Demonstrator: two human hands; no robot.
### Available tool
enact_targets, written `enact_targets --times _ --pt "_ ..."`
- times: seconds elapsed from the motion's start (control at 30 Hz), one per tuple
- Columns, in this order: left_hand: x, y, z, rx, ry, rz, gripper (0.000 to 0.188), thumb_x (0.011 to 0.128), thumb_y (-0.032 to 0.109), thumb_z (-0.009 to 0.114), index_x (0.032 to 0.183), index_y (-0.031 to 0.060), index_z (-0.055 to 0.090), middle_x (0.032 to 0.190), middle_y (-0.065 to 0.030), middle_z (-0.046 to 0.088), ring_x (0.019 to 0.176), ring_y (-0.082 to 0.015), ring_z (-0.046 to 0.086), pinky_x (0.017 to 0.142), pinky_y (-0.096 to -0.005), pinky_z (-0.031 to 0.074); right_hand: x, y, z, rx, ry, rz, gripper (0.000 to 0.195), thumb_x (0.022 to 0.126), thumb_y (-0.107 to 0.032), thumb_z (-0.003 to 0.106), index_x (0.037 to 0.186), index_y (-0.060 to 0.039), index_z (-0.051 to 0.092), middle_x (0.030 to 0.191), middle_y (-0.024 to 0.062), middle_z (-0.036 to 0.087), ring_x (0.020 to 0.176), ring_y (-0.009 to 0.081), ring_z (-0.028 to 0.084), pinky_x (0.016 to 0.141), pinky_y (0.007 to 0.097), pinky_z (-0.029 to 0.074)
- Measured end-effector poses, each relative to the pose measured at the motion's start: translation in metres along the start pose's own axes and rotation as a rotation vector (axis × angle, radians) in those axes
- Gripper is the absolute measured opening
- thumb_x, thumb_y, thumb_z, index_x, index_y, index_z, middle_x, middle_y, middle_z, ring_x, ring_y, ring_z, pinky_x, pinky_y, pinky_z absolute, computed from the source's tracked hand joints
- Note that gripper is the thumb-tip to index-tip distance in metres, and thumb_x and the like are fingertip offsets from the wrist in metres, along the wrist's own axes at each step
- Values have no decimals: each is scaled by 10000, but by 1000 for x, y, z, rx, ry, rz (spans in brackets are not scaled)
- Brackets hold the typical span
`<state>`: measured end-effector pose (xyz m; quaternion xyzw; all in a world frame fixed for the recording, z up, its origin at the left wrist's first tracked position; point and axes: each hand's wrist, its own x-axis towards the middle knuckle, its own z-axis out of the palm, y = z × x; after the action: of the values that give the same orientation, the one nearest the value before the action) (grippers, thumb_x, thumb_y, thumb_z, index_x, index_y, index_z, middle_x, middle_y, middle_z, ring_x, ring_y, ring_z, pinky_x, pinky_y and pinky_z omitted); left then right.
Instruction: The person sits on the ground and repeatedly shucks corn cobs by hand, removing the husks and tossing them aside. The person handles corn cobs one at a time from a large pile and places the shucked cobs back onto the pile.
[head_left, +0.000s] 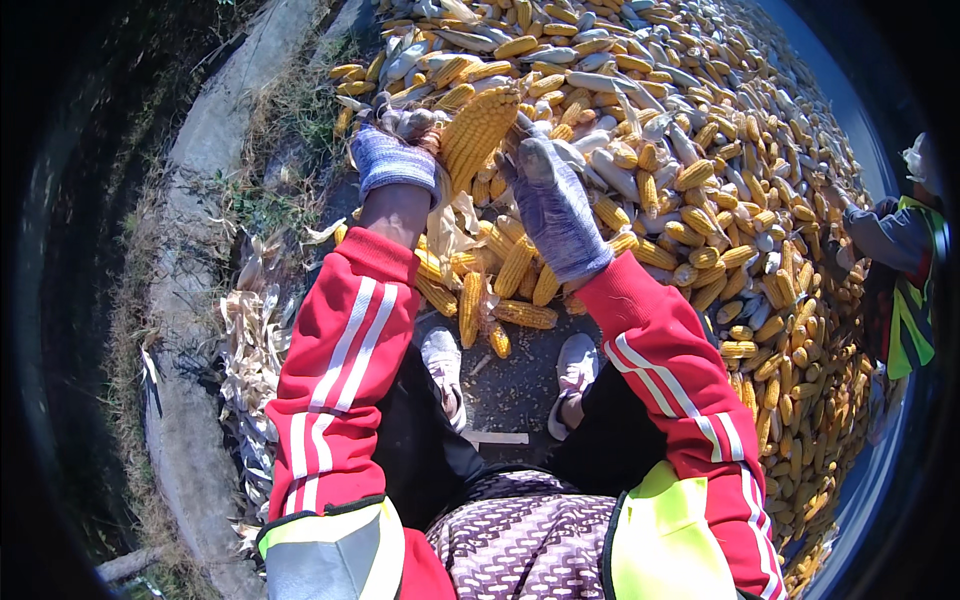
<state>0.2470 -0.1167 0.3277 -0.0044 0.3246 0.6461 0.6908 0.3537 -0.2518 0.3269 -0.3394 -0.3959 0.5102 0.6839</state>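
A peeled yellow corn ear (480, 131) is raised in front of me, above the pile. My left hand (397, 150), in a grey-blue knit glove, grips its lower end, where brown silk shows. Pale dry husk (454, 229) hangs below that end. To the right of the ear is my right hand (555, 199), gloved alike, with thumb and fingers apart and nothing seen in them. Its fingertips come close to the ear; whether they touch cannot be made out. Several bare ears (517, 266) lie beneath my hands, just beyond my shoes.
A large pile of corn ears (675, 150), some still in pale husks, spreads ahead and right. Discarded husks (251, 360) lie to my left, beside a concrete kerb (187, 300) and grass. At the far right, another person in a hi-vis vest (911, 315) reaches toward the pile.
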Motion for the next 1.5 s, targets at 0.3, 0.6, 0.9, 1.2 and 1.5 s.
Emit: enact_targets --times 0.3,0.6,0.9,1.2,1.5 --pt "-49 -11 -17 277 -545 -297 416 874 393 438 801 3 564 474 24 300 390 -99 262 384 -254 271 19 15 -34 181 573 25 320 701 -122 685 974 -44 536 824 30 571 710 141 563 622 290 473" --pt "-5 2 -41 2113 -871 588 672 673 518 633 1188 110 487 1076 -163 548 978 -267 542 858 -335 410 28 -16 -71 258 630 -163 316 700 -175 680 953 -63 528 824 31 543 726 141 548 649 272 468" --pt "-14 -50 -73 1495 -1251 127 553 618 169 758 1081 46 482 967 -45 578 890 -125 532 800 -271 439 24 -8 -51 218 363 -144 285 704 -118 665 941 -37 528 831 42 569 759 135 566 687 254 462" --pt "3 -69 -102 1724 -1072 536 271 736 140 587 980 29 543 906 -119 605 812 -217 571 720 -295 452 4 10 -16 -761 172 -391 554 633 -265 750 1040 -49 442 943 78 561 823 182 564 733 293 459" --pt "-31 -25 -75 2211 -1547 731 196 758 199 534 929 111 574 758 -119 607 687 -286 603 581 -371 477 14 -24 -60 65 278 99 319 699 -212 670 929 -35 538 785 53 572 703 131 571 623 258 475"
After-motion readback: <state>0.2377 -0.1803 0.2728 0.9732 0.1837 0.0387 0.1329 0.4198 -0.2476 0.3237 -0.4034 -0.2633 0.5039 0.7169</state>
